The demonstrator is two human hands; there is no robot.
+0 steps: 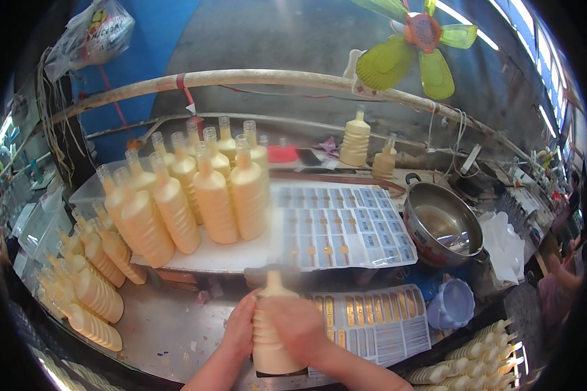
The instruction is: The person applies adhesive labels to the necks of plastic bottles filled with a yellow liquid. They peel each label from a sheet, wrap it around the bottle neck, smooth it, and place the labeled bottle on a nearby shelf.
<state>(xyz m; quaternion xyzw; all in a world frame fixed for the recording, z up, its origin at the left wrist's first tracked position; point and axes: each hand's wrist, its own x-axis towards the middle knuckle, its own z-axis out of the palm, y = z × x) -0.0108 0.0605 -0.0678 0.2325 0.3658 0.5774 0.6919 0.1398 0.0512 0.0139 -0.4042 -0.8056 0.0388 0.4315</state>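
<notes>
A cream-coloured ribbed bottle [276,359] with a narrow neck stands upright in front of me. My left hand [241,323] holds it from its left side. My right hand [299,323] lies across the bottle's front and is blurred, so its fingers and anything in them cannot be made out. Partly behind my right forearm is a sheet of gold labels [382,310], with several spots on it bare. Above that, on a white raised board [210,259], lies a larger sheet of blue-and-white printed stickers [340,227].
Several matching bottles [215,205] crowd the raised board's left half. More bottles [98,291] fill the lower left, and others [462,354] lie stacked at lower right. A steel pot [442,222] and a light-blue bucket [451,304] sit rightward. A green-bladed fan [423,32] hangs above.
</notes>
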